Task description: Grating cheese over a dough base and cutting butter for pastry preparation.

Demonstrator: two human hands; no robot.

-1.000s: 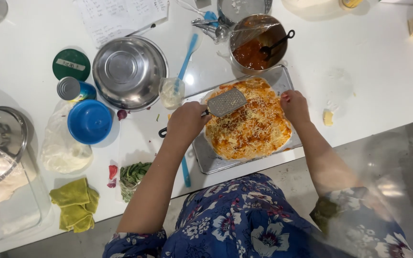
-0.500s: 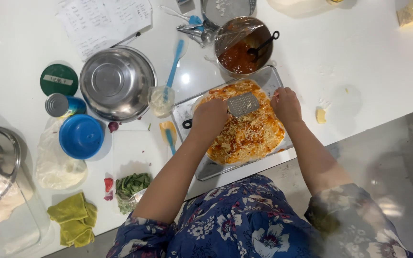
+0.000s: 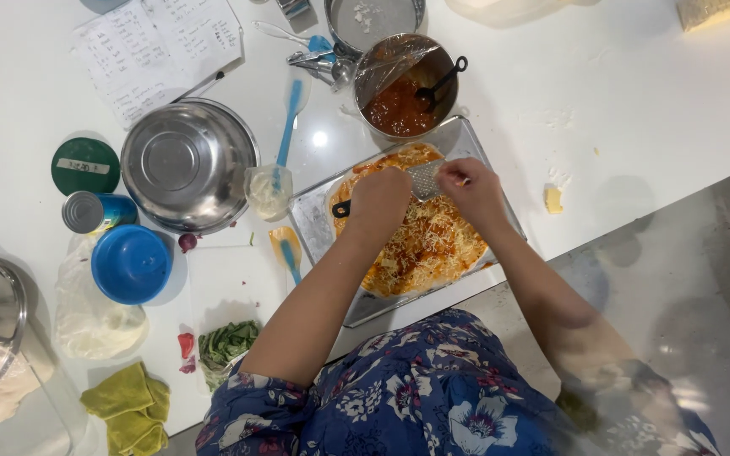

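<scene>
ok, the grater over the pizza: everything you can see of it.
The grater is a small flat metal paddle with a perforated face and a black handle ending in a loop. It is held low over the cheese-strewn pizza on the baking tray. The left hand covers the handle; the right hand is at its far end.

Left hand (image 3: 379, 203) closed on a flat metal grater (image 3: 422, 179), held over a pizza (image 3: 428, 245) strewn with shredded cheese on a metal tray (image 3: 314, 221). Right hand (image 3: 472, 187) pinching something small against the grater. Bowl of red sauce (image 3: 399, 105) just beyond, on the white table (image 3: 635, 93).
</scene>
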